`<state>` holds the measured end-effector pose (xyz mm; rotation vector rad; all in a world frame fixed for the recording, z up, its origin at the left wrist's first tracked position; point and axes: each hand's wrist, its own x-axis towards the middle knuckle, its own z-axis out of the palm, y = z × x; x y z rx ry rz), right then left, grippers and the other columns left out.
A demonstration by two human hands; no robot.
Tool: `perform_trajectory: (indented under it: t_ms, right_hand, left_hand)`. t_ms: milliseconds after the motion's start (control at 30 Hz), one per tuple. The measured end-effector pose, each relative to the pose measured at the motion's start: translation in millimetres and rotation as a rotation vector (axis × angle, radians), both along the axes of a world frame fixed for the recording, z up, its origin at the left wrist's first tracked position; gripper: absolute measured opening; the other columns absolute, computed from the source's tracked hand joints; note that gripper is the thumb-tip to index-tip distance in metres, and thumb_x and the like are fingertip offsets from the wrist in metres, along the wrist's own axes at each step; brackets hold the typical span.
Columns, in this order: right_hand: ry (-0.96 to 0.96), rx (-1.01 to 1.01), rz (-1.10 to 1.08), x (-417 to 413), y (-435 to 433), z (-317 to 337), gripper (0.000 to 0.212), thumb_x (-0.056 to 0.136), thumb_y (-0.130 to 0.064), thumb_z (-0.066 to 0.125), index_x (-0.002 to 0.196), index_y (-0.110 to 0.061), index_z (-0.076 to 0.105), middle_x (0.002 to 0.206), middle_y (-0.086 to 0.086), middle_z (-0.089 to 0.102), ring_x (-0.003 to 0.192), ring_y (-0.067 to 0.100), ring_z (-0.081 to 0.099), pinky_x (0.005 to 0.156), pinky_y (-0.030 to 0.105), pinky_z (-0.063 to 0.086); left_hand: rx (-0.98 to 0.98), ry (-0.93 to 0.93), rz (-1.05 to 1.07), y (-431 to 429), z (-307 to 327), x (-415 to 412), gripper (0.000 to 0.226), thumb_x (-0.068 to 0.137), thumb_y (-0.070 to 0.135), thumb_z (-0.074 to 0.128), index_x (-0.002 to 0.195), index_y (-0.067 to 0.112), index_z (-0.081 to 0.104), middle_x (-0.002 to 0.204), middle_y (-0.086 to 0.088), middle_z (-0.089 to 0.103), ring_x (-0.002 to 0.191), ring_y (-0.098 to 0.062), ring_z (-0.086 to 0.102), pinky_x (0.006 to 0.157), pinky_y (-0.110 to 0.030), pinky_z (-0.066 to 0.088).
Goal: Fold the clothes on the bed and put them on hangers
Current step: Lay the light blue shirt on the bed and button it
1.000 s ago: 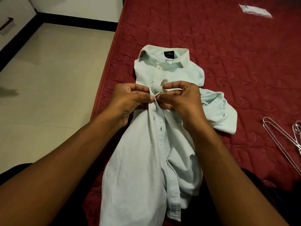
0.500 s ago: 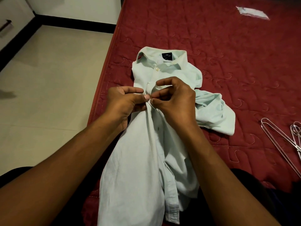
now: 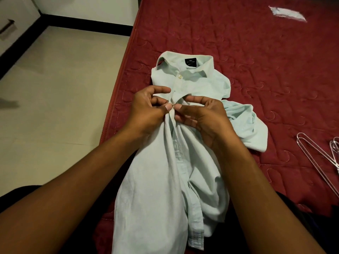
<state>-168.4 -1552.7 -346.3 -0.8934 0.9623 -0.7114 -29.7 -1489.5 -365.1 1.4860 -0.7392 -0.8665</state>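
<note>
At centre frame, near the left edge of the bed (image 3: pixel 238 43), the pale shirt (image 3: pixel 198 83) lies collar-up while the left hand (image 3: pixel 146 110) and right hand (image 3: pixel 201 116) pinch its placket (image 3: pixel 178 156) thumb to thumb, fingers fanned looser than a moment ago, suggesting a button nearly fastened, with folding and the hangers (image 3: pixel 315 154) pending.

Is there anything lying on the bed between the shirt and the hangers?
Nothing visible does. Only bare red bedspread lies between the shirt and the wire hangers at the right edge. The left hand and the right hand pinch the shirt's front.
</note>
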Motion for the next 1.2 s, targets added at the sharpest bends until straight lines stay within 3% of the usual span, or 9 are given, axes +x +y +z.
perform_trajectory:
  t_ms: [133, 267, 367, 467, 633, 767, 900, 1033, 1200]
  right_hand:
    - [0.067, -0.024, 0.044, 1, 4, 4, 0.034, 0.083, 0.000, 0.081, 0.109, -0.001, 0.060, 0.076, 0.015, 0.074, 0.063, 0.021, 0.072, 0.062, 0.028, 0.062]
    - [0.375, -0.279, 0.284, -3, 6, 14, 0.047, 0.075, -0.023, 0.092, 0.104, -0.005, 0.061, 0.079, 0.015, 0.076, 0.061, 0.022, 0.070, 0.061, 0.034, 0.062]
    - [0.568, -0.433, 0.399, -1, 10, 8, 0.035, 0.073, -0.021, 0.093, 0.097, -0.012, 0.069, 0.075, 0.006, 0.075, 0.062, 0.016, 0.072, 0.061, 0.032, 0.061]
    - [0.536, -0.461, 0.297, 5, 13, -9, 0.017, 0.076, -0.014, 0.088, 0.085, -0.015, 0.074, 0.067, 0.004, 0.073, 0.059, 0.014, 0.067, 0.061, 0.036, 0.059]
    - [0.365, -0.336, 0.059, 9, 10, -12, 0.018, 0.072, -0.010, 0.089, 0.076, -0.011, 0.071, 0.067, 0.011, 0.073, 0.053, 0.016, 0.063, 0.059, 0.031, 0.050]
    - [0.187, -0.293, -0.040, 14, 7, -3, 0.023, 0.074, -0.006, 0.089, 0.077, -0.009, 0.066, 0.069, 0.018, 0.071, 0.057, 0.022, 0.063, 0.054, 0.031, 0.050]
    - [0.017, -0.164, 0.049, 14, 4, 7, 0.012, 0.087, 0.004, 0.075, 0.088, 0.002, 0.064, 0.070, 0.015, 0.067, 0.057, 0.019, 0.066, 0.055, 0.028, 0.058]
    - [0.138, -0.257, 0.158, 13, 2, 4, 0.007, 0.091, 0.000, 0.073, 0.094, 0.005, 0.069, 0.074, 0.015, 0.070, 0.062, 0.021, 0.068, 0.063, 0.033, 0.062]
    - [0.229, -0.222, 0.077, 3, -6, 10, 0.006, 0.095, 0.000, 0.066, 0.097, 0.005, 0.069, 0.072, 0.012, 0.067, 0.057, 0.016, 0.063, 0.050, 0.024, 0.054]
  left_hand:
    - [-0.012, 0.049, -0.037, 1, 5, 9, 0.043, 0.089, -0.008, 0.069, 0.128, 0.005, 0.060, 0.079, -0.007, 0.069, 0.069, -0.017, 0.071, 0.060, -0.032, 0.060]
    - [-0.011, 0.031, 0.007, -2, 11, 21, 0.043, 0.088, -0.004, 0.072, 0.128, 0.008, 0.061, 0.083, -0.008, 0.070, 0.076, -0.016, 0.072, 0.062, -0.028, 0.058]
    - [-0.051, 0.032, 0.029, -3, 12, 25, 0.044, 0.086, -0.005, 0.073, 0.127, 0.006, 0.061, 0.084, -0.010, 0.069, 0.075, -0.019, 0.072, 0.060, -0.030, 0.057]
    - [-0.048, 0.004, 0.063, -1, 12, 20, 0.037, 0.087, 0.002, 0.076, 0.121, 0.004, 0.064, 0.086, -0.015, 0.072, 0.076, -0.025, 0.073, 0.059, -0.037, 0.060]
    - [-0.006, -0.386, 0.154, 14, 22, 18, 0.033, 0.086, 0.041, 0.079, 0.082, 0.010, 0.070, 0.067, -0.006, 0.070, 0.054, -0.021, 0.067, 0.052, -0.038, 0.059]
    - [0.053, -0.286, -0.127, 25, 34, 9, 0.028, 0.084, 0.032, 0.083, 0.087, 0.005, 0.075, 0.072, -0.009, 0.074, 0.063, -0.026, 0.073, 0.062, -0.045, 0.064]
    - [0.106, -0.271, -0.070, 24, 31, 13, 0.040, 0.069, 0.030, 0.093, 0.092, 0.006, 0.072, 0.074, -0.012, 0.074, 0.066, -0.025, 0.075, 0.063, -0.043, 0.064]
    - [0.220, -0.217, -0.088, 23, 24, 17, 0.037, 0.069, 0.018, 0.094, 0.096, 0.008, 0.070, 0.076, -0.008, 0.075, 0.068, -0.020, 0.075, 0.060, -0.034, 0.062]
    - [0.288, 0.185, -0.170, 23, 27, 35, 0.029, 0.079, -0.003, 0.078, 0.106, -0.005, 0.071, 0.096, -0.015, 0.078, 0.082, -0.025, 0.074, 0.067, -0.031, 0.063]
